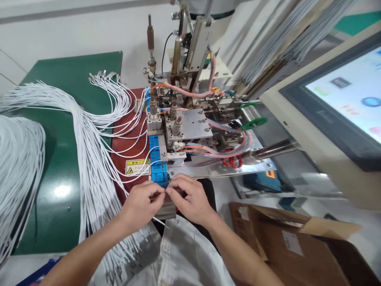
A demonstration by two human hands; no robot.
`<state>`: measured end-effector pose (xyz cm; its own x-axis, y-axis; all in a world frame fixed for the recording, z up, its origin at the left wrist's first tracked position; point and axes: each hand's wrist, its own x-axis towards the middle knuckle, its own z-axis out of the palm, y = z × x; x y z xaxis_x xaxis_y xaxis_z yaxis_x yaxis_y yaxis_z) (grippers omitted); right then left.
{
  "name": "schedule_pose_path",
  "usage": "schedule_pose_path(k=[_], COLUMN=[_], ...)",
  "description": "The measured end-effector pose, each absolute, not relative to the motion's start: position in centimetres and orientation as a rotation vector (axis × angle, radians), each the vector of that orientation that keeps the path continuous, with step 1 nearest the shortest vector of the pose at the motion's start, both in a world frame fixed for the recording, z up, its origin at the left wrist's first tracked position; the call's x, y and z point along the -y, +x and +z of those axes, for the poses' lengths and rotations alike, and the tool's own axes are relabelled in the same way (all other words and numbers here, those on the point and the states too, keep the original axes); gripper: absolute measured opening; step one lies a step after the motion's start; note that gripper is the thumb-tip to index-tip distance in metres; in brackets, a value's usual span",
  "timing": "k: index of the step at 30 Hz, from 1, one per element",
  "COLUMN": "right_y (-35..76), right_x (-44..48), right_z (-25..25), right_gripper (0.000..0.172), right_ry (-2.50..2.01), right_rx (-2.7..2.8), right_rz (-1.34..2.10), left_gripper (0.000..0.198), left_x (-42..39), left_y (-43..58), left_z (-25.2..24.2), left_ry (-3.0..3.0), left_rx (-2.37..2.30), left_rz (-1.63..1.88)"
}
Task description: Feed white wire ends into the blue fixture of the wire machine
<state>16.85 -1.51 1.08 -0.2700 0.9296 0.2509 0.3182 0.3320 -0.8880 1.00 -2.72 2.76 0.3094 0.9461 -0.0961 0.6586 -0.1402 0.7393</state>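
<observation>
My left hand (144, 202) is closed in a pinch in front of the machine's near end. A white cable (160, 222) comes out below its fingers, toward my lap. Fingertip to fingertip with it, my right hand (189, 197) is also pinched closed; what lies between its fingers is too small to make out. Just beyond both hands is a row of blue cable holders (157, 165) along the machine's left edge. Several white cables run into these holders from a large white cable bundle (89, 159) on the left.
The machine (190, 125) carries metal cylinders, orange tubes and a wire spool (251, 116). A green table (59, 222) bears another coil of cables (20, 171). At right are a screen (354, 91) and, below it, an open cardboard box (285, 238). A warning label (137, 167) lies near the holders.
</observation>
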Motion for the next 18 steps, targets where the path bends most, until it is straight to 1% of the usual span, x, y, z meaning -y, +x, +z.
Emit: schedule_pose_path(k=[4, 7, 10, 15, 18], right_y=[15.5, 15.4, 15.7, 15.7, 15.5], right_x=[2.4, 2.7, 2.6, 2.2, 2.1], right_z=[0.0, -0.5, -0.7, -0.7, -0.8], right_gripper=[0.017, 0.015, 0.014, 0.009, 0.011], right_ry=[-1.198, -1.197, -1.229, -1.269, -1.277], right_rx=[1.434, 1.406, 1.361, 1.196, 1.191], right_rz=[0.907, 0.935, 1.047, 1.238, 1.268], left_gripper=[0.013, 0.012, 0.012, 0.027, 0.029], left_x=[3.1, 3.4, 3.5, 3.4, 3.4], left_y=[1.7, 1.9, 1.9, 2.0, 2.1], left_z=[2.0, 1.2, 0.7, 0.3, 0.3], left_ry=[1.719, 1.652, 1.567, 1.516, 1.542], left_rx=[-1.558, -1.558, -1.53, -1.522, -1.532], left_rz=[0.765, 0.832, 0.857, 0.865, 0.855])
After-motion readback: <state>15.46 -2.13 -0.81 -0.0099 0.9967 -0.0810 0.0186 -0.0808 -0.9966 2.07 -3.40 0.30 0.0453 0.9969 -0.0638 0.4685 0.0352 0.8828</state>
